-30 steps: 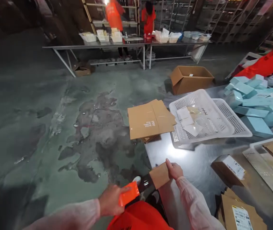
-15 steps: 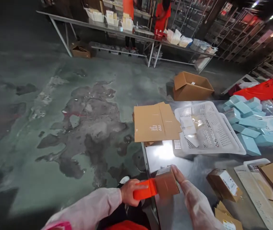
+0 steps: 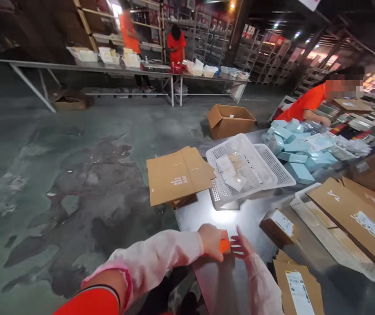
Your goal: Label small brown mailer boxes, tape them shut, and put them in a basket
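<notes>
A small brown cardboard box (image 3: 228,252), largely hidden by my left hand, is at the near part of the metal table. A bright orange strip (image 3: 224,242), which looks like tape, shows on it beside my fingers. My left hand (image 3: 210,240) is closed over the box from the left. My right hand (image 3: 242,246) is just right of the box, its fingers spread and holding nothing. Farther off lie flattened cardboard boxes (image 3: 168,177) with white print. White perforated baskets (image 3: 262,168) stand beside them, one holding white packets (image 3: 227,168).
Labelled cartons (image 3: 277,225) and a white tray (image 3: 341,249) bearing large cardboard lie to the right. Light blue boxes (image 3: 297,151) are heaped beyond, near a person in orange (image 3: 306,103). An open carton (image 3: 231,122) stands behind the table. A long bench (image 3: 108,68) runs along the back.
My left hand has moved right and up with the orange strip, onto the box. My right hand has let go of the box and spread its fingers. The view has turned rightward.
</notes>
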`<action>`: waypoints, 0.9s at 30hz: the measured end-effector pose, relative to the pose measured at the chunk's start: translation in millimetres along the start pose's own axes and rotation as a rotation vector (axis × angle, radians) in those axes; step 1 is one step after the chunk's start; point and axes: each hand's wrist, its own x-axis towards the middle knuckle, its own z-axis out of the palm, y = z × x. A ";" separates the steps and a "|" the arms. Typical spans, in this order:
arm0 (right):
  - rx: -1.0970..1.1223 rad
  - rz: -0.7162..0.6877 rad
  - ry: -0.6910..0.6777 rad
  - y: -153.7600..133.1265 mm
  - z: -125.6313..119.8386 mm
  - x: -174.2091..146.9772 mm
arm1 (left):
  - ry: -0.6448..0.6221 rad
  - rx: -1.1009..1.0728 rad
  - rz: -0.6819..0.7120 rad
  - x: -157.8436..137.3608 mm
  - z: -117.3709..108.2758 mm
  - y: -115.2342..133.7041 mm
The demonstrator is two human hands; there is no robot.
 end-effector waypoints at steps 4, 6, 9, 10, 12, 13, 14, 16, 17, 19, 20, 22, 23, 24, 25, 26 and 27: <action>-0.141 -0.137 0.014 -1.5 28.6 -2.4 | -0.079 0.109 0.032 7.0 -12.9 7.4; -0.242 -0.167 0.094 -2.6 38.3 1.0 | -0.099 0.112 0.035 -7.7 -12.5 -8.8; -0.363 -0.186 0.121 -7.2 47.7 6.7 | -0.093 0.090 -0.023 -50.5 -7.5 -43.9; -0.398 -0.205 0.112 -10.4 52.2 7.8 | -0.093 0.083 -0.053 -68.7 -5.3 -55.7; -0.456 -0.248 0.081 -19.0 64.0 7.9 | -0.104 0.067 -0.124 -107.2 0.3 -76.9; -0.482 -0.265 0.067 -23.7 70.3 7.3 | -0.113 0.057 -0.166 -126.0 4.0 -86.2; -0.507 -0.278 0.055 -28.2 76.0 6.5 | -0.118 0.045 -0.212 -143.6 8.6 -94.6; -0.553 -0.292 0.038 -35.8 84.4 5.7 | -0.116 0.023 -0.293 -171.7 21.0 -109.0; -0.574 -0.295 0.029 -38.5 86.8 6.0 | -0.108 0.013 -0.323 -180.8 28.7 -115.0; -0.616 -0.306 0.016 -42.1 89.2 8.1 | -0.088 -0.009 -0.348 -186.9 45.7 -124.1; -0.635 -0.313 0.009 -43.3 89.7 9.7 | -0.081 -0.017 -0.348 -184.0 54.0 -126.9; -0.662 -0.316 0.007 -45.1 90.6 12.8 | -0.071 -0.025 -0.327 -168.7 66.9 -127.9; -0.673 -0.309 0.009 -46.1 91.0 14.1 | -0.068 -0.023 -0.308 -158.4 70.7 -126.1; -0.680 -0.299 0.010 -47.2 91.3 15.2 | -0.065 -0.017 -0.286 -147.9 72.4 -122.8; -0.687 -0.289 0.008 -48.5 91.6 15.9 | -0.059 -0.008 -0.262 -138.3 72.3 -118.5; -0.693 -0.283 0.005 -50.0 91.6 16.3 | -0.055 0.001 -0.241 -130.2 71.1 -113.7; -0.696 -0.280 0.001 -51.7 91.5 16.4 | -0.056 0.010 -0.223 -124.1 69.5 -108.9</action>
